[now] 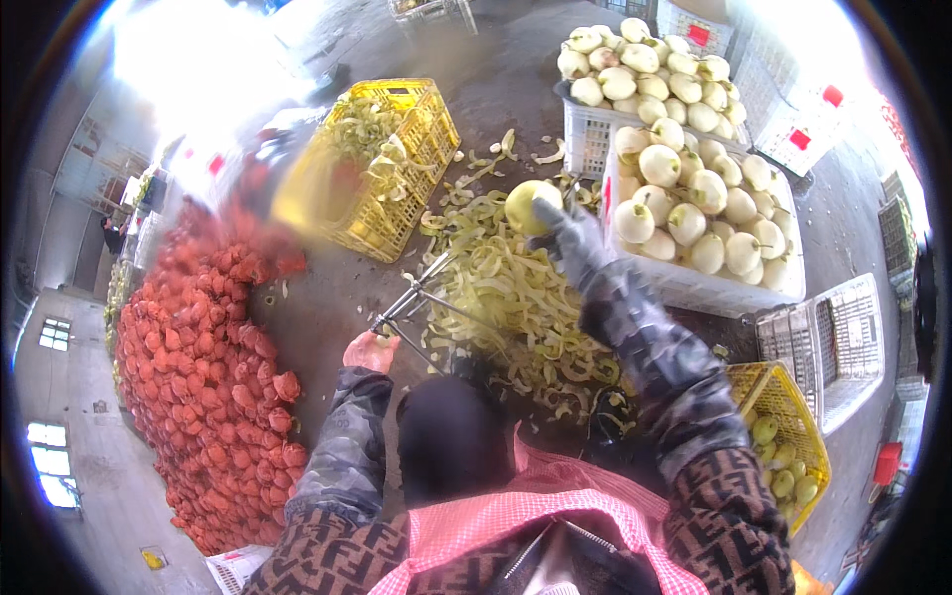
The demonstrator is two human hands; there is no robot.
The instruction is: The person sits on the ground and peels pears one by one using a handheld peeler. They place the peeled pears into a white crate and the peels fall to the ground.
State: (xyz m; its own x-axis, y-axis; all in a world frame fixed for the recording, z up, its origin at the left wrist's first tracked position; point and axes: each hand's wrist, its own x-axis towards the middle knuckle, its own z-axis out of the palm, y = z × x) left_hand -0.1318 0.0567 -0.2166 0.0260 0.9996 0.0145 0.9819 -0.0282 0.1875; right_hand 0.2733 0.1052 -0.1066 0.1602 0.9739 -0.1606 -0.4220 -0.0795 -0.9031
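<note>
My right hand (569,234), in a grey glove, grips a yellow-green round fruit (532,207), likely a pear, above a heap of peel strips (513,297). Bare and lower left, my left hand (370,351) is closed at the near end of a metal peeling device (407,300) with thin rods. The device's far end reaches toward the peelings; its contact with the fruit cannot be seen. Pale peeled fruits (708,191) fill a white plastic crate (714,290) just right of my right hand.
A yellow crate (424,171) of peelings stands beyond the device. Red-wrapped fruits (216,357) are piled at left. Another heaped crate (584,137) is at upper right. At right are a white crate (855,357) and a yellow crate (807,439) with unpeeled fruits. A distant person (113,234) is far left.
</note>
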